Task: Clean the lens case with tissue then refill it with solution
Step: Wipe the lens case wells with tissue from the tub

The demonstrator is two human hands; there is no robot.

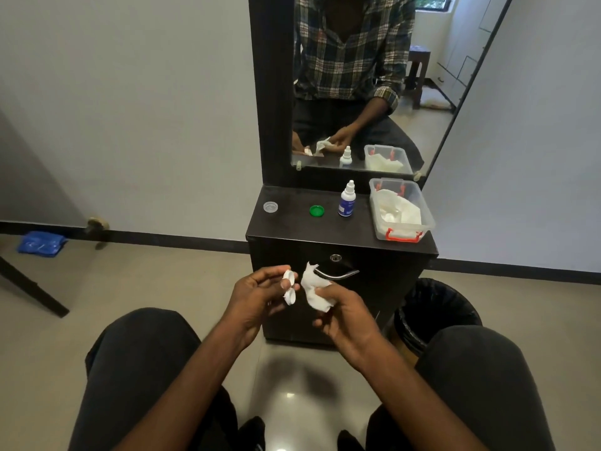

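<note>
My left hand (257,297) holds a white two-well lens case (289,287) upright between thumb and fingers, in front of the dark cabinet. My right hand (341,312) grips a crumpled white tissue (313,288) just right of the case, a small gap apart from it. On the cabinet top (292,222) lie a clear cap (270,207) at the left and a green cap (316,210) near the middle. A small solution bottle (347,200) with a blue label and white nozzle stands upright to the right of the green cap.
A clear plastic box (401,209) with red clips holds tissues at the cabinet's right end. A mirror (374,83) rises behind it. A black lined bin (435,312) stands on the floor at the right. My knees frame the lower view.
</note>
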